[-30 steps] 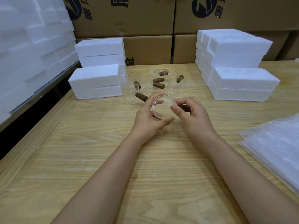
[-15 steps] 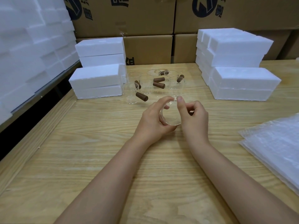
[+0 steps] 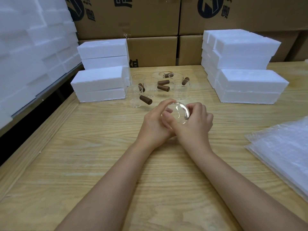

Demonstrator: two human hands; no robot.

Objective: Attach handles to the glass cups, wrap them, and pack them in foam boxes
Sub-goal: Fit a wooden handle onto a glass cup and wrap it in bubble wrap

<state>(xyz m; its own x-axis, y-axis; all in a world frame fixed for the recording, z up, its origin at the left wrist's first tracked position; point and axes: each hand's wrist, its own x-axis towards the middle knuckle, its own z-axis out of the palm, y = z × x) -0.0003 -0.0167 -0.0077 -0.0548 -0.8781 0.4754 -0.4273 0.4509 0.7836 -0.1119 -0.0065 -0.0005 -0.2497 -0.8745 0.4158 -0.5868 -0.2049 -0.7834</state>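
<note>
A clear glass cup (image 3: 177, 112) lies tilted between both hands above the middle of the wooden table, its round face turned toward me. My left hand (image 3: 154, 121) grips its left side, thumb over the top rim. My right hand (image 3: 194, 123) curls round its right side, fingers hooked over the rim. Any handle on this cup is hidden by my right hand. Behind stand several glass cups (image 3: 150, 86) with brown cylindrical handles (image 3: 145, 99).
White foam boxes are stacked at back left (image 3: 100, 84) and back right (image 3: 246, 85). Sheets of bubble wrap (image 3: 281, 147) lie at the right edge. Cardboard cartons (image 3: 150, 22) line the back, with more foam (image 3: 30, 47) piled on the far left.
Both hands have closed in around the cup and turned it, so its round face now points toward me. The brown handle seen by my right fingers earlier is now covered.
</note>
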